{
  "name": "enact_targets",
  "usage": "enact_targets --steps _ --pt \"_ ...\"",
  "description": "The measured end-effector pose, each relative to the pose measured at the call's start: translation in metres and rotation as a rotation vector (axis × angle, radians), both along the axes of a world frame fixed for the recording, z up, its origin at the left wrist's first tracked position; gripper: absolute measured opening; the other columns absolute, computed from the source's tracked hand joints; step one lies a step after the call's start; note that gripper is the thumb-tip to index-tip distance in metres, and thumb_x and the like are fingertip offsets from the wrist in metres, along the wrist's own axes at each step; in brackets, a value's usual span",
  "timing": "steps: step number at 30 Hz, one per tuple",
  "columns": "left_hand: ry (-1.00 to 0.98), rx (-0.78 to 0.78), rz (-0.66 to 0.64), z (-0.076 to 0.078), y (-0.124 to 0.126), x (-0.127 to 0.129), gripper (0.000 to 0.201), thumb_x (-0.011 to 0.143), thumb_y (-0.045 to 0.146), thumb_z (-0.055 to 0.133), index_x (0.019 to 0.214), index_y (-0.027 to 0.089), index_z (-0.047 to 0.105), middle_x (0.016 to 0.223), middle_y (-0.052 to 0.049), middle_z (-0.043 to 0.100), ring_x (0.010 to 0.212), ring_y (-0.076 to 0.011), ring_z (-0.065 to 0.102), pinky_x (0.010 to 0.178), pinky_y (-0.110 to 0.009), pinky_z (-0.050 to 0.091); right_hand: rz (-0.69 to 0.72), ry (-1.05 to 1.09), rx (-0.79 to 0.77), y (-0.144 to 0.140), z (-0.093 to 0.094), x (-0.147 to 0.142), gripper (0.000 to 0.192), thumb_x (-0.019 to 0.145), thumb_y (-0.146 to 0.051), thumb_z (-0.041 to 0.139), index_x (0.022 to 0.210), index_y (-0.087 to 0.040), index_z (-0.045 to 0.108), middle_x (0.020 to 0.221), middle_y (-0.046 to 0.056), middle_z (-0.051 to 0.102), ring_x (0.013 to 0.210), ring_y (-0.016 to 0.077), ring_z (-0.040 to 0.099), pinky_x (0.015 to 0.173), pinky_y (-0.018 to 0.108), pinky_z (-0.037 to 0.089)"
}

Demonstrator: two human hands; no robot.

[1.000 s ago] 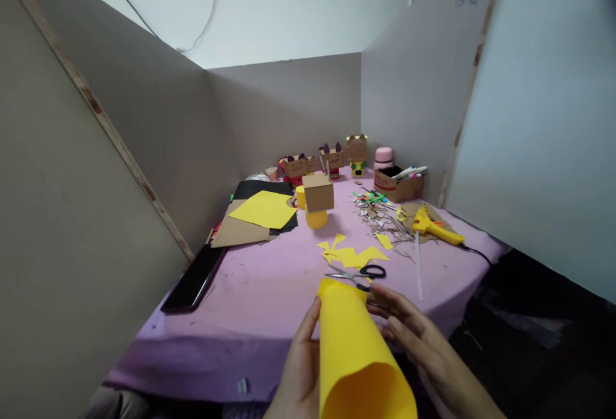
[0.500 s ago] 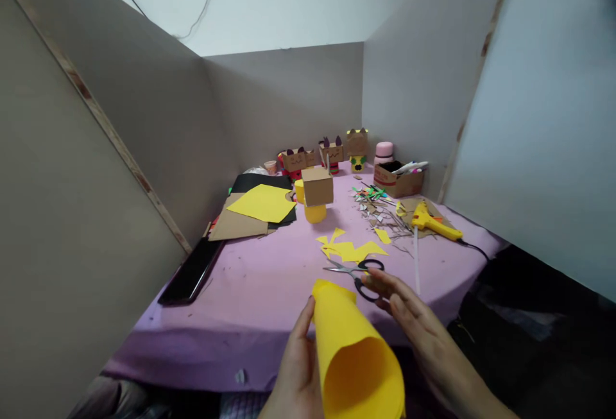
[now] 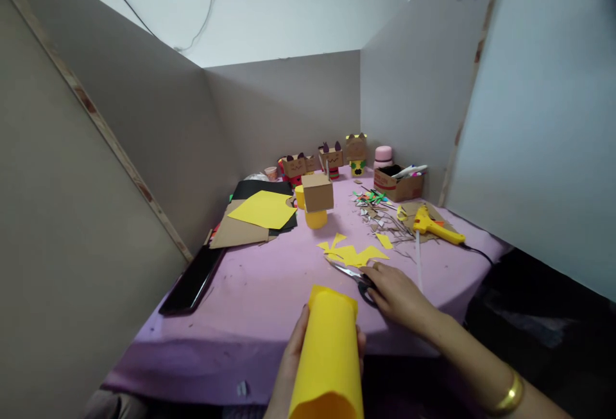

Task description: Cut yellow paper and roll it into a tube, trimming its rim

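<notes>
My left hand [image 3: 292, 361] grips a rolled tube of yellow paper [image 3: 328, 353], holding it over the near edge of the purple table [image 3: 250, 303]. My right hand [image 3: 397, 296] lies on the black handles of a pair of scissors [image 3: 353, 273], fingers closing over them; the silver blades point left on the table. Yellow paper offcuts [image 3: 353, 253] lie just beyond the scissors. A gold bangle [image 3: 511, 393] is on my right wrist.
A cardboard box figure on a yellow cup [image 3: 317, 199] stands mid-table. Yellow, black and brown sheets [image 3: 262, 210] lie left, a dark phone [image 3: 192, 281] nearer. A yellow glue gun [image 3: 436, 225], paper scraps [image 3: 380, 213], a marker box [image 3: 398, 183] and finished figures [image 3: 332, 157] sit behind. Grey partition boards surround the table.
My right hand left the paper tube and reached forward onto the scissors' handles. The left hand turned the tube more upright and now holds it alone.
</notes>
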State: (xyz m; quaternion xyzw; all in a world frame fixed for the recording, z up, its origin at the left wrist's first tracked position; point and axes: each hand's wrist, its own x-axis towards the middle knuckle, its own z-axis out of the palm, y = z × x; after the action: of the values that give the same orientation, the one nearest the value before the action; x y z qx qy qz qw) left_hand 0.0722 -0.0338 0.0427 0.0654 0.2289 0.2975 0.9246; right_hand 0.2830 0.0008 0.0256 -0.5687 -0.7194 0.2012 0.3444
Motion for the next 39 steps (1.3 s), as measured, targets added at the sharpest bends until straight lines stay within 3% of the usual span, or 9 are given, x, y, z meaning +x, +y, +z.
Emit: enact_targets --steps 3,6,10,12,17,21,28,34,39 --pt "-0.081 -0.052 -0.047 -0.001 -0.002 -0.004 0.061 0.078 0.059 0.057 0.100 0.003 0.067 0.090 -0.015 0.076 0.083 -0.0241 0.073 0.073 -0.031 0.054 -0.028 0.233 -0.030 -0.015 -0.003 0.007 0.039 0.087 -0.025 0.050 0.125 -0.019 0.055 0.113 0.013 0.062 0.103 0.0280 0.056 0.093 0.044 0.041" --pt "-0.079 -0.059 -0.031 0.001 -0.006 -0.005 0.059 0.076 0.060 0.060 0.097 0.005 0.068 0.085 -0.014 0.077 0.081 -0.0251 0.073 0.073 -0.033 0.055 -0.036 0.488 -0.098 -0.038 -0.005 0.008 0.046 0.095 -0.043 0.039 0.134 -0.019 0.044 0.100 0.008 0.064 0.081 0.0206 0.062 0.076 0.036 0.050" --pt "-0.006 -0.086 0.015 0.008 -0.014 -0.004 0.055 0.076 0.060 0.060 0.090 0.008 0.070 0.077 -0.013 0.077 0.078 -0.0260 0.073 0.073 -0.036 0.056 0.021 1.110 -0.367 -0.070 -0.003 -0.001 0.045 0.077 -0.055 0.068 0.106 -0.021 0.069 0.075 0.000 0.064 0.062 0.0127 0.057 0.059 0.024 0.045" --pt "0.008 -0.103 0.019 0.012 -0.017 -0.004 0.055 0.078 0.061 0.058 0.087 0.008 0.070 0.074 -0.012 0.077 0.076 -0.0254 0.073 0.072 -0.036 0.056 0.067 1.255 -0.478 -0.080 0.000 -0.005 0.040 0.068 -0.050 0.078 0.096 -0.023 0.073 0.065 -0.002 0.065 0.051 0.0096 0.054 0.052 0.021 0.039" --pt "0.003 -0.080 -0.007 0.018 -0.014 -0.006 0.063 0.075 0.066 0.056 0.092 0.005 0.067 0.080 -0.013 0.076 0.073 -0.0225 0.073 0.067 -0.031 0.056 0.134 1.022 -0.386 -0.082 0.004 0.001 0.042 0.072 -0.044 0.077 0.110 -0.031 0.066 0.075 0.000 0.072 0.063 0.0167 0.065 0.066 0.030 0.046" --pt "0.018 -0.048 -0.001 0.024 -0.012 -0.008 0.062 0.076 0.061 0.059 0.099 0.004 0.066 0.086 -0.013 0.076 0.077 -0.0245 0.073 0.065 -0.031 0.056 0.042 0.640 -0.224 -0.079 0.004 0.009 0.031 0.073 -0.037 0.075 0.102 -0.032 0.068 0.083 0.000 0.068 0.081 0.0228 0.064 0.076 0.032 0.049" --pt "0.186 -0.002 0.022 0.038 -0.020 -0.009 0.062 0.079 0.059 0.057 0.100 0.002 0.067 0.077 -0.016 0.077 0.065 -0.0238 0.073 0.059 -0.031 0.056 0.035 0.106 -0.125 -0.086 0.023 0.007 0.048 0.065 -0.047 0.078 0.108 -0.031 0.068 0.104 0.008 0.068 0.098 0.0339 0.060 0.085 0.041 0.047" --pt "0.260 -0.022 0.035 0.044 -0.024 -0.004 0.056 0.079 0.055 0.060 0.098 0.003 0.069 0.071 -0.016 0.076 0.065 -0.0230 0.073 0.058 -0.028 0.054 0.056 0.023 -0.091 -0.080 0.032 -0.001 0.041 0.071 -0.042 0.074 0.110 -0.032 0.067 0.100 0.006 0.068 0.089 0.0288 0.062 0.078 0.038 0.048" --pt "0.305 -0.018 0.070 0.045 -0.020 -0.008 0.055 0.079 0.054 0.060 0.095 0.002 0.068 0.073 -0.018 0.076 0.065 -0.0228 0.073 0.057 -0.027 0.055 -0.051 0.032 -0.126 -0.061 0.028 0.002 0.039 0.080 -0.046 0.058 0.109 -0.020 0.061 0.085 0.006 0.068 0.075 0.0254 0.062 0.068 0.034 0.047"
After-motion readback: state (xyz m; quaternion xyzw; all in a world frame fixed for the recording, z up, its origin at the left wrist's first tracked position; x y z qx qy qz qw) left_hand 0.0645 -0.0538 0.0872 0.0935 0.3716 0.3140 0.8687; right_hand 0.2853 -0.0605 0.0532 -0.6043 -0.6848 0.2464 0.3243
